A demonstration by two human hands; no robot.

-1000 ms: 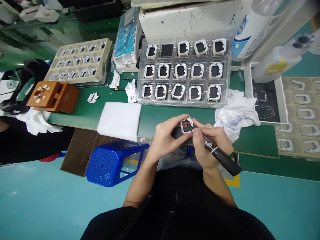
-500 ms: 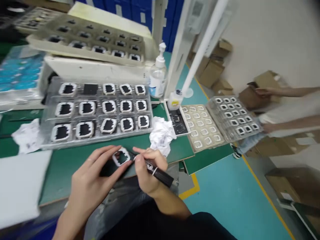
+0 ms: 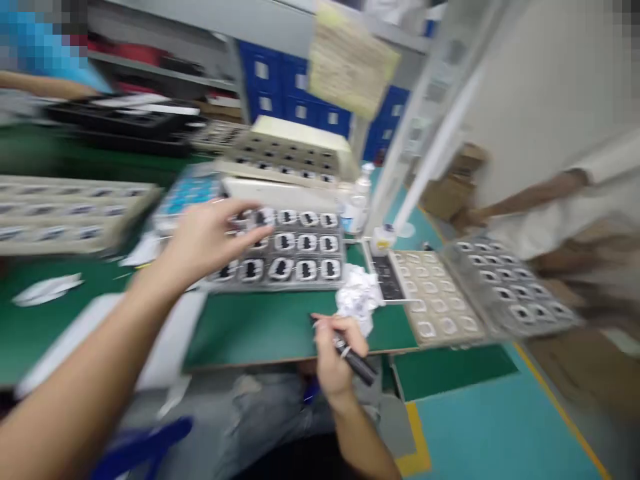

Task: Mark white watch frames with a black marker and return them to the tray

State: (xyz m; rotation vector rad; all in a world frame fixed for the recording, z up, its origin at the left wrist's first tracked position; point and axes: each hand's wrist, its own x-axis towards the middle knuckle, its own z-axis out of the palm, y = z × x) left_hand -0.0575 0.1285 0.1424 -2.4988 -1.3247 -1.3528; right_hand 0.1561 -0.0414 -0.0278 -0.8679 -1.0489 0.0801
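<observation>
My left hand (image 3: 207,233) reaches over the clear plastic tray (image 3: 280,287). Its thumb and forefinger close around the edges of a small white square frame (image 3: 265,217) with a dark centre, in the tray's back row. Motion blurs the contact. Several like frames sit in the other pockets, some partly behind my fingers. Above the green worktop (image 3: 260,327), my right hand (image 3: 337,353) grips a black marker pen (image 3: 357,363), its tip pointing up and left. Close to that hand lies a crumpled white wipe (image 3: 357,293).
A pump bottle (image 3: 355,207) and a small white bottle (image 3: 383,239) stand beyond the wipe. Right of them are a beige tray (image 3: 435,300) and a grey tray (image 3: 515,280) of frames. Another person's arm (image 3: 530,197) is beyond. A larger beige tray (image 3: 55,247) occupies the left.
My left hand has carried the white frame from beside the pen tip up to the back row, where a pocket showed only black. My right hand still holds the marker; the view has swung left.
</observation>
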